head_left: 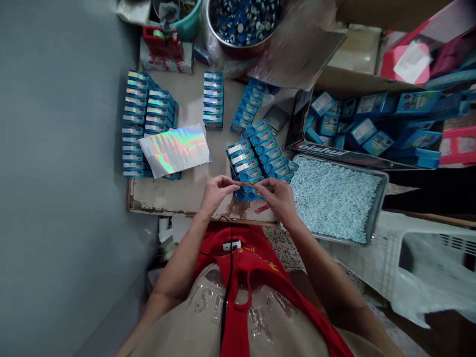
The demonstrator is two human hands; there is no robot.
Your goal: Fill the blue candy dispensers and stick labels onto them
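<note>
My left hand (219,192) and my right hand (277,196) pinch the two ends of a thin, narrow reddish strip (244,184), stretched level between them. What the strip is, I cannot make out. Just beyond it stand rows of small blue boxes (268,151), some with a pale silvery label across the top. To the left, a shiny rainbow-tinted silver sheet (178,150) lies over part of another group of blue boxes (134,124). A short column of the same boxes (213,100) stands farther back.
At the right are a tray of pale blue pellets (334,198) and a carton (334,154) of blue boxes. Behind stand a metal bowl (243,49) of blue and silver pieces and a red tape dispenser (163,43). A grey wall (67,148) borders the table's left side.
</note>
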